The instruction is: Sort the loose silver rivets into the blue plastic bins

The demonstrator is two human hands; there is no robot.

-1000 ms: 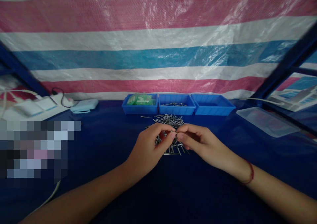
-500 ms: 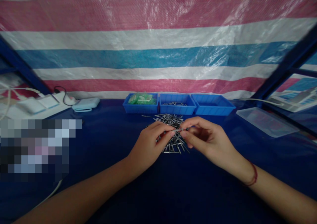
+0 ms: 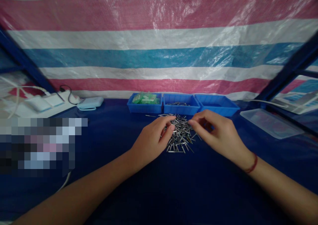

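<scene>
A loose pile of thin silvery metal pins, like rivets (image 3: 181, 135), lies on the dark blue table between my hands. My left hand (image 3: 155, 137) is at the pile's left edge, thumb and index finger apart with nothing visible between them. On the right side of the pile is my right hand (image 3: 215, 129), its thumb and index fingertips close together at the pins; whatever they hold is too small to make out. A red cord circles my right wrist.
Behind the pile stand three blue bins: one with green packets (image 3: 145, 108), one with some metal pins (image 3: 181, 110), and a right one (image 3: 218, 110). A clear plastic lid (image 3: 270, 123) lies right. Left are a power strip (image 3: 54, 104) and a light blue case (image 3: 90, 103).
My hands have parted; the small metal piece between their fingertips no longer shows there. My left thumb and index finger have opened, and my right hand has shifted right. The view has shifted slightly.
</scene>
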